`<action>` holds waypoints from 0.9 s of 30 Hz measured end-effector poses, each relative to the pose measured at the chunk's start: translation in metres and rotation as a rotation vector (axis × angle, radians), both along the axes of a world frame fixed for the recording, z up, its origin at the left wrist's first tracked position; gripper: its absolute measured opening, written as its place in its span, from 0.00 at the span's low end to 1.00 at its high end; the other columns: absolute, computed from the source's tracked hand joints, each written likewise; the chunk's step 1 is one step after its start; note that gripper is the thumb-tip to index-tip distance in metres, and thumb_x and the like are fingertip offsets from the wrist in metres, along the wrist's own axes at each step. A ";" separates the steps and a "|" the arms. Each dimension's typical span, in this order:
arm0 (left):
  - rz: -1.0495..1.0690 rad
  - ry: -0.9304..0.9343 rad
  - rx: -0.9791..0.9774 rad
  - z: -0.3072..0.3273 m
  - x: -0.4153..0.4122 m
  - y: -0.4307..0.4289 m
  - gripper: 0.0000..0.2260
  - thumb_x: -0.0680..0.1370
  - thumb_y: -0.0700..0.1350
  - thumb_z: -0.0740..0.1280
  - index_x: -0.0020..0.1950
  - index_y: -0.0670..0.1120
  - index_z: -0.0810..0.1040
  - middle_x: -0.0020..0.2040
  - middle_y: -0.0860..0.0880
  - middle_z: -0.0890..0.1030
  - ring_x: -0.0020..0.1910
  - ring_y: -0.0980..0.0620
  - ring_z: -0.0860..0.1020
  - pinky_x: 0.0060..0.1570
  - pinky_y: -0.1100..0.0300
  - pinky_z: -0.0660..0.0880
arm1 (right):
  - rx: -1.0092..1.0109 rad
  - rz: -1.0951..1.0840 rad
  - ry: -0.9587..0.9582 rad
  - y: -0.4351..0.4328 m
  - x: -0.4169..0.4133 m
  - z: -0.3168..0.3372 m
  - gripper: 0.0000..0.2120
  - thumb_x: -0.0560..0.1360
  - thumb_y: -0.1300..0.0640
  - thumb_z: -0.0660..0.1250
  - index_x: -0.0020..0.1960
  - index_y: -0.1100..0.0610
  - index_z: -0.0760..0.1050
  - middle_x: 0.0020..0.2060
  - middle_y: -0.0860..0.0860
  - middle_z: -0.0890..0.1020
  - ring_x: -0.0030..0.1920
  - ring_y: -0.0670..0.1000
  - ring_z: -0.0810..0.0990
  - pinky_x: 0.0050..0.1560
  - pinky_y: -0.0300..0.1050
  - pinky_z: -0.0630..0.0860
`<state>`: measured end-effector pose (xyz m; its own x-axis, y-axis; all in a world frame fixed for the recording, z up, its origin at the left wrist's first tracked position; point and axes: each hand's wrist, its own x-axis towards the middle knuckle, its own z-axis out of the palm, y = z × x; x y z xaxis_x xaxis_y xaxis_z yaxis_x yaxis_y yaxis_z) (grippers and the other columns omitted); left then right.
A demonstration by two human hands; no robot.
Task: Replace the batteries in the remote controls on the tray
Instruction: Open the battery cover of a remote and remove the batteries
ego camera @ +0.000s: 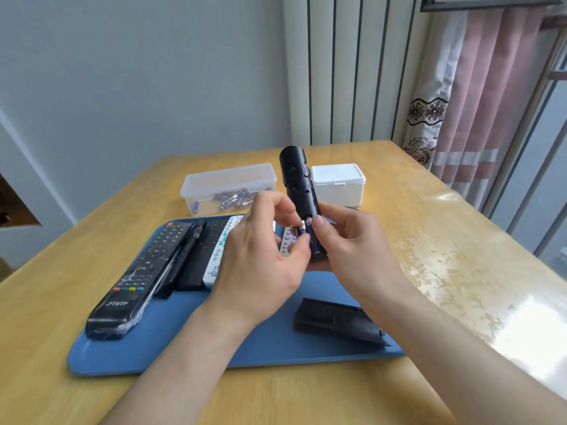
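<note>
A yellow wooden table (429, 240) carries a blue tray (184, 338) at its centre. Beyond the tray, a clear box (228, 179) of batteries (230, 200) sits at eleven o'clock and a white lidded box (339, 185) at one o'clock.

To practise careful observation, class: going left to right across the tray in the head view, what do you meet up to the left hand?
Plastic-wrapped black remote → slim black remote → wider black remote → white remote → left hand.

Home room, wooden table (399, 210), pink curtain (478, 96)
</note>
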<state>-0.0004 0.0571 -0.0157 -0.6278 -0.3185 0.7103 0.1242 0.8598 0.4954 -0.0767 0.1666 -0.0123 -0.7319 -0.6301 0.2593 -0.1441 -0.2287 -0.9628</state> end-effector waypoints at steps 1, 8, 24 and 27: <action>-0.008 0.006 0.009 0.000 0.000 -0.001 0.16 0.71 0.43 0.71 0.51 0.51 0.67 0.44 0.56 0.78 0.39 0.59 0.75 0.40 0.66 0.71 | 0.008 -0.003 0.008 0.000 0.000 0.000 0.14 0.82 0.66 0.57 0.55 0.58 0.81 0.37 0.57 0.84 0.39 0.55 0.85 0.39 0.48 0.83; 0.008 0.009 0.030 0.000 0.001 -0.006 0.14 0.70 0.44 0.70 0.51 0.50 0.68 0.37 0.54 0.75 0.33 0.63 0.72 0.35 0.70 0.64 | 0.097 -0.022 0.100 -0.005 0.004 -0.006 0.12 0.82 0.65 0.59 0.52 0.56 0.80 0.28 0.46 0.80 0.32 0.49 0.80 0.41 0.53 0.84; -0.018 0.043 0.271 -0.004 -0.005 0.006 0.15 0.69 0.36 0.76 0.52 0.52 0.81 0.41 0.55 0.76 0.36 0.55 0.75 0.38 0.64 0.78 | -0.016 0.247 -0.353 0.003 -0.008 0.003 0.14 0.80 0.71 0.55 0.57 0.68 0.77 0.51 0.67 0.82 0.49 0.61 0.84 0.49 0.54 0.82; -0.012 0.029 0.198 -0.002 -0.002 0.005 0.14 0.68 0.37 0.76 0.49 0.52 0.81 0.42 0.57 0.78 0.40 0.57 0.77 0.41 0.66 0.76 | 0.015 0.296 -0.384 0.005 -0.009 0.003 0.17 0.77 0.74 0.53 0.55 0.66 0.79 0.46 0.64 0.83 0.43 0.56 0.84 0.49 0.54 0.83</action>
<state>-0.0023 0.0621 -0.0178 -0.6125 -0.4461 0.6526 0.1510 0.7443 0.6505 -0.0861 0.1713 -0.0090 -0.5619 -0.8272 -0.0057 0.2918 -0.1917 -0.9371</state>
